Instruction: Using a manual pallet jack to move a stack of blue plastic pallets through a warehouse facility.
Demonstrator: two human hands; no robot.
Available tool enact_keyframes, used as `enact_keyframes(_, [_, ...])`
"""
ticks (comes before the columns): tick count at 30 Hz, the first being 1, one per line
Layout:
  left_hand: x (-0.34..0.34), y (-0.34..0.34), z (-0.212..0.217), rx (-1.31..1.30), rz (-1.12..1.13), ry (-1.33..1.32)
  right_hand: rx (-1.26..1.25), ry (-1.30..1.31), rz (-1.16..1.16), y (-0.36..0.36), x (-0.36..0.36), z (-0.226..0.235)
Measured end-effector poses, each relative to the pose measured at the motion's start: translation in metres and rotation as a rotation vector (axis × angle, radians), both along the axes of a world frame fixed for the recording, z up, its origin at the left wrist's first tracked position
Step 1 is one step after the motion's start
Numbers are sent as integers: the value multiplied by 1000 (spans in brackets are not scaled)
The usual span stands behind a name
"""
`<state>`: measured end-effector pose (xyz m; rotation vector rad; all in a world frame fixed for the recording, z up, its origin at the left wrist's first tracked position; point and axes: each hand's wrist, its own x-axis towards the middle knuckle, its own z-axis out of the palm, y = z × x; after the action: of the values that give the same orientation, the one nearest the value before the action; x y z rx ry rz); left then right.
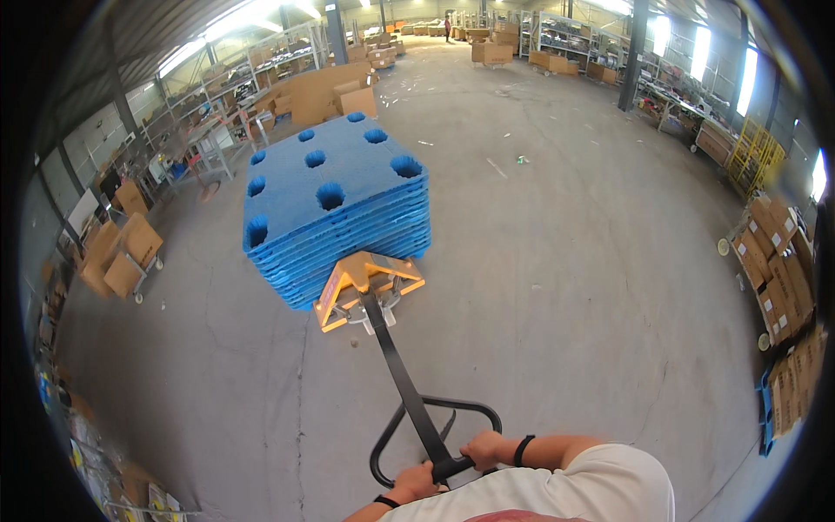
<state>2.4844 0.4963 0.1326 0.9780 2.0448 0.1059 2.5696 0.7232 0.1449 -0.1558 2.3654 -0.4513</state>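
Both of my hands are closed round the black loop handle of a yellow pallet jack. My left hand grips the near bar left of the central shaft, and my right hand grips it on the right side. From the handle the shaft slants up and away to the jack's yellow frame. Against that frame stands a tall stack of blue plastic pallets, with round holes showing in the top one. The stack hides the jack's forks.
Carts with cardboard boxes stand left and right. A blue pallet with flattened cartons lies at the lower right. Large cartons sit behind the stack. A grey pillar and a yellow rack stand right. Scraps dot the concrete floor.
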Motion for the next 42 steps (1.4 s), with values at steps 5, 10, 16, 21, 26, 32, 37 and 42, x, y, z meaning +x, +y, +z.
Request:
enact_keyframes(5, [14,-13,-29,-3,-52,-124,-28,-73,3,-5,15,-13])
enact_keyframes(10, [-36,-1,69,42,-30,12,-5,-17,-43,2,-33,79])
enact_keyframes(16, [-47,7,50,104,-78,38,0,-41,58,7,-41,45])
enact_keyframes(21, [-10,1,-22,29,-21,39,49,-91,11,-7,-8,-33])
enact_keyframes(26, [-33,-13,11,146,-5,51,37,10,-17,-6,-31,-3])
enact_keyframes(32, [-84,12,119,166,-8,214,-21,194,-74,19,-78,112])
enact_keyframes(37, [-36,0,68,154,-32,164,18,74,35,6,-41,63])
enact_keyframes(42, [27,-24,-40,28,-10,119,10,-25,37,-30,20,-59])
